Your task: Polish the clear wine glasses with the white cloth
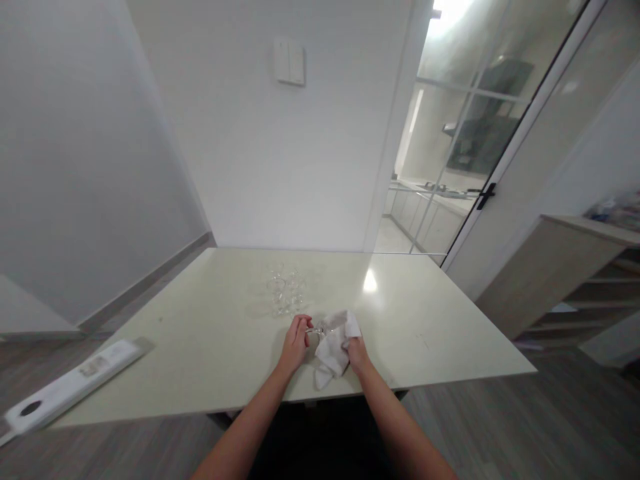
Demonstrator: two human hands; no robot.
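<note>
Nearest to me, two bare forearms (263,417) reach past dark clothing (315,440) and over the front edge of a pale, glossy, cream-coloured counter (425,333). I have the left hand (298,338) with its fingers drawn together, its grip pinching the thin stem end of a clear stemmed glass (317,331). The glass is tilted onto its side between the two hands; I cannot tell whether it touches the surface below. On the right hand (356,350), the grip is bunched around a crumpled white cloth (333,352) that covers much of the glass's wider end. Its fingers are partly hidden in the folds, so I cannot tell whether they press on the glass itself. A loose corner of the cloth points back toward me.

Well to my left, a long white bar with a dark oval spot (75,385) lies along the counter's edge. Just past the left hand, I see a cluster of clear, see-through glasses (286,290), overlapping too much to count.

Farther back, I get a plain white wall (250,153) with a square white switch (289,62). To its right is a white-framed glass-paned door (470,93) with a black handle (486,195).
</note>
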